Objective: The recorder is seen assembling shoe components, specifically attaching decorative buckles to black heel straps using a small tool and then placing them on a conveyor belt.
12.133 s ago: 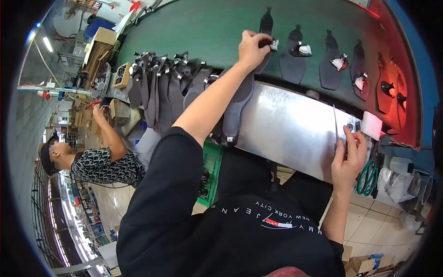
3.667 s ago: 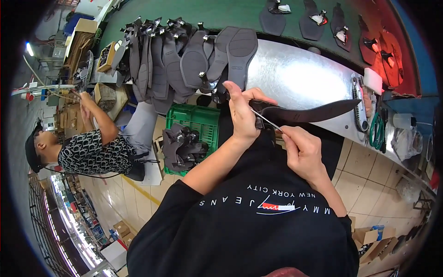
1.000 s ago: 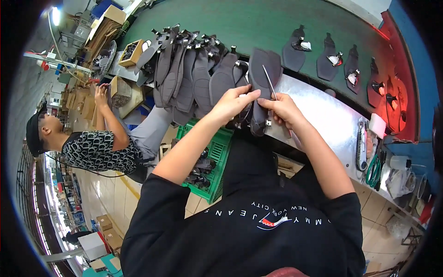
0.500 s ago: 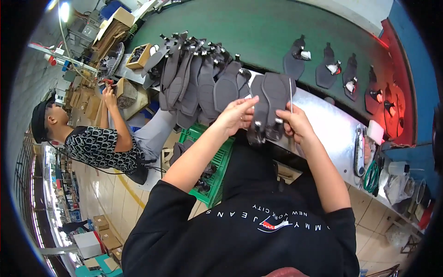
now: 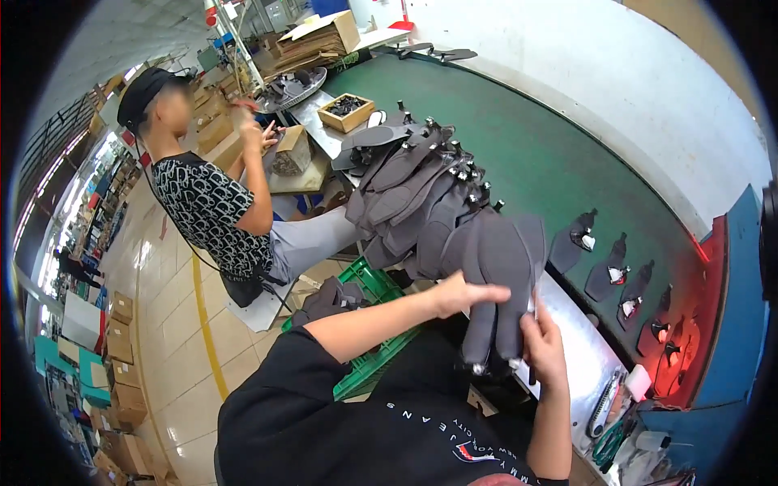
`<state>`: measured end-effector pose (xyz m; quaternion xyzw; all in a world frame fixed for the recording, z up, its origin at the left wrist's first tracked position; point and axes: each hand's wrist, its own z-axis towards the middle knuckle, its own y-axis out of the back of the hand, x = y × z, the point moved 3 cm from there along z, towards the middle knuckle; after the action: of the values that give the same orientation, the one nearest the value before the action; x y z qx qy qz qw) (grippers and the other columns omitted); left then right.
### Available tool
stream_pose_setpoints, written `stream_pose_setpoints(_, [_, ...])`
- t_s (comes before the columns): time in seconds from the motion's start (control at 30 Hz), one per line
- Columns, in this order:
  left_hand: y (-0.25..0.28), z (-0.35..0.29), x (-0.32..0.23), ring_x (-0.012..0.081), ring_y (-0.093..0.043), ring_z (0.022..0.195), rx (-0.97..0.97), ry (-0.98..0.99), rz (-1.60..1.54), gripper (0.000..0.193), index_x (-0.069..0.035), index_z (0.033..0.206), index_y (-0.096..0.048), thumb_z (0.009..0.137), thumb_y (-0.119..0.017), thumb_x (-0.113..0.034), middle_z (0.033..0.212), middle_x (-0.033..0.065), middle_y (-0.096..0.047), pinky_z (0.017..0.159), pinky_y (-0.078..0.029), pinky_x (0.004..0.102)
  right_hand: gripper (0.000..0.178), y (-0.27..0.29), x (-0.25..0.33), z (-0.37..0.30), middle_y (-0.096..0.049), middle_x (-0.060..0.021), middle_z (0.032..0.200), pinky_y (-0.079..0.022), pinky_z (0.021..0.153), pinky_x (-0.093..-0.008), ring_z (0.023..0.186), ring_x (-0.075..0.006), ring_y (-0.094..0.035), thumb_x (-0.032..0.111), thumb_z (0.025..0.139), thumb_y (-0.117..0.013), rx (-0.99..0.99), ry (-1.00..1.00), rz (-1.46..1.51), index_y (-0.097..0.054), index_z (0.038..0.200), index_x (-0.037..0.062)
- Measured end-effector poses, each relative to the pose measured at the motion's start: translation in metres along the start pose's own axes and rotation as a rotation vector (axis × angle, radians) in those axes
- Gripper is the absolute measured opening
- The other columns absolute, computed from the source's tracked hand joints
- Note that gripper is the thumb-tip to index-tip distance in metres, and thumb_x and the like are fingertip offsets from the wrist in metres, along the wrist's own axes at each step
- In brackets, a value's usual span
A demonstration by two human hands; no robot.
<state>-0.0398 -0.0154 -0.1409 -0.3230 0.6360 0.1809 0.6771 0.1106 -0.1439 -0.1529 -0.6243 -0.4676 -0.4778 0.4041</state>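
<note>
Two dark grey sandal soles [image 5: 504, 263], lying one partly over the other, are held up in front of me with their narrow ends toward my body. My left hand [image 5: 463, 296] grips them from the left, thumb stretched across the upper faces and the other fingers curled. At their right edge is my right hand [image 5: 545, 344], closed around a thin tool, of which a shiny sliver [image 5: 532, 301] and a dark lower end show. Beyond the held soles, a heap of similar soles [image 5: 413, 182] with small shiny fittings covers the metal bench edge.
A green belt [image 5: 519, 154] carries spaced soles toward a red-lit opening [image 5: 689, 324]. Below left stands a green crate [image 5: 356, 377] with more pieces. A co-worker [image 5: 207, 194] sits at the left. A utility knife [image 5: 604, 405] lies on the bench's right end.
My view has swung to the left. The two soles' narrow ends have lowered toward me, my left thumb now presses across them, and the rod in my right hand is mostly hidden.
</note>
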Motion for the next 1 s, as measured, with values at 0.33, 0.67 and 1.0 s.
stream_pose_setpoints(0.33, [0.236,0.143,-0.123,0.0178,-0.063,0.083,-0.793,-0.584,-0.749,0.033,-0.012,0.107,-0.059,0.091,-0.060,-0.040,0.098,0.0054,-0.064,0.067,-0.056,0.0317,0.035,0.061,0.014,-0.011,-0.066,-0.0105,0.101,-0.029,0.033,-0.0153,0.040,-0.0001,-0.039,0.013,0.099,-0.047,-0.324,0.192,0.202,-0.048,0.132,0.0006])
stream_pose_setpoints(0.67, [0.322,0.170,-0.085,0.0361,-0.037,0.132,-0.889,-0.140,-0.891,0.060,-0.015,0.135,-0.044,0.090,-0.051,-0.054,0.142,0.0139,-0.041,0.102,-0.037,0.0584,0.041,0.100,-0.045,-0.060,-0.062,-0.0045,0.090,-0.031,0.038,-0.0167,0.045,-0.0015,-0.039,0.014,0.097,-0.050,-0.606,-0.027,0.054,-0.044,0.137,0.0036])
stream_pose_setpoints(1.0, [-0.031,0.155,-0.031,0.0213,-0.061,0.106,-0.117,-0.222,0.178,0.054,0.001,0.131,-0.052,0.086,-0.069,-0.025,0.117,0.0157,-0.062,0.092,-0.047,0.0301,0.031,0.141,-0.048,-0.112,-0.054,-0.0146,0.087,-0.038,0.088,-0.0416,0.088,-0.0330,-0.051,0.002,0.081,-0.057,-0.974,0.220,-1.243,-0.065,0.111,0.0052])
